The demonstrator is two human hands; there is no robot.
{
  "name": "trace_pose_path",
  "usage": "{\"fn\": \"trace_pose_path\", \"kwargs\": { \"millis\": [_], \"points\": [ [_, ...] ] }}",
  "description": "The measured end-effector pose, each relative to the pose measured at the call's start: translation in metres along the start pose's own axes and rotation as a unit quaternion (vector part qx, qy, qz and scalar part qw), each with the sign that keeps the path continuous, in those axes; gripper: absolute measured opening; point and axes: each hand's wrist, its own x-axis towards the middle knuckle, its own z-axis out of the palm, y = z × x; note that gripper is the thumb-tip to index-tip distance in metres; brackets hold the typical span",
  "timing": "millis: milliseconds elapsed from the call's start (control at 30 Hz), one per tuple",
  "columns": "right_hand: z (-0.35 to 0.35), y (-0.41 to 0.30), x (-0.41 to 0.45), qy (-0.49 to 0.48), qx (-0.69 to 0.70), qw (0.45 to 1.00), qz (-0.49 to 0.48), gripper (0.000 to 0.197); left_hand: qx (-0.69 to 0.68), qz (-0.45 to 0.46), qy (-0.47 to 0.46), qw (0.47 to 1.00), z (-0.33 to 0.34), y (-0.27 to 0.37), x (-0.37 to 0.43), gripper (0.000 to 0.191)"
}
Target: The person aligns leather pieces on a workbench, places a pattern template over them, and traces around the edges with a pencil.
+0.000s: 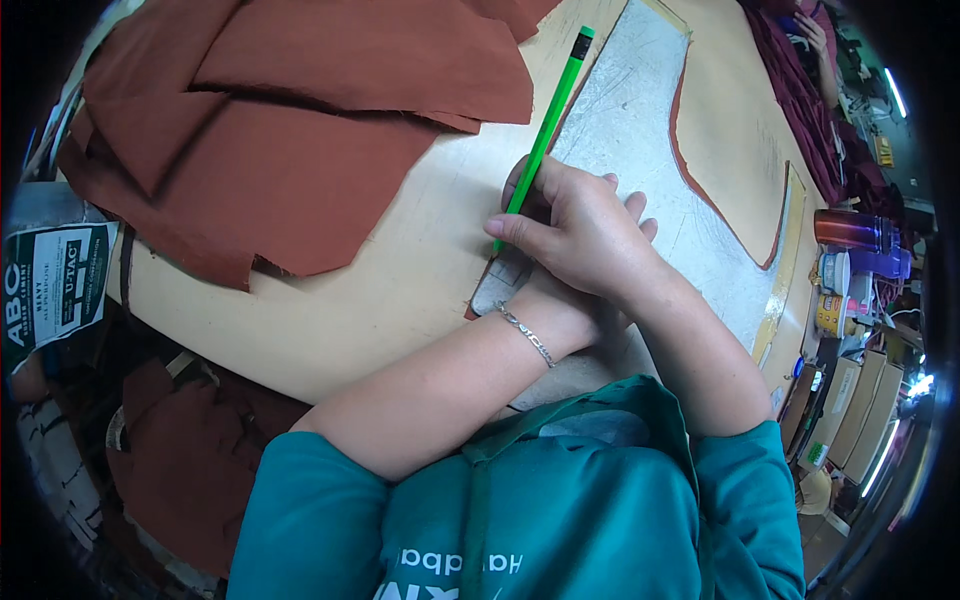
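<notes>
My right hand (592,225) holds a bright green pencil (553,112), with its black ferrule and green eraser end up. The pencil's tip meets the left edge of a scratched grey-white pattern template (622,112), close to its narrow lower corner. Crossed underneath my right hand, my left hand (564,304) rests on the template. Its fingertips show beyond my right hand, spread on the surface; most of its palm is hidden. A thin strip of rust-brown fabric (684,161) peeks out along the template's curved edge. Yellowish tape (780,277) borders the template's right side.
Rust-brown fabric pieces (300,180) lie piled on the pale tabletop (315,330) at left. A rubber cement container (56,292) stands beyond the left edge, above more fabric (176,457). Cups (832,274) and boxes (862,412) line the right. Another person's hand (814,37) shows upper right, near maroon fabric (795,97).
</notes>
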Motion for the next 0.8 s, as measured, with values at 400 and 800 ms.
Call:
{"fn": "trace_pose_path", "kwargs": {
  "millis": [400, 800],
  "points": [
    [-0.106, 0.102, 0.071, 0.273, 0.191, 0.943, -0.002, 0.029, -0.041, -0.023, -0.066, 0.997, -0.027, 0.009, 0.004, 0.072],
    [-0.035, 0.019, 0.015, 0.044, 0.157, 0.986, 0.023, 0.023, 0.018, -0.049, -0.179, 0.982, -0.025, 0.008, 0.004, 0.074]
  ]
}}
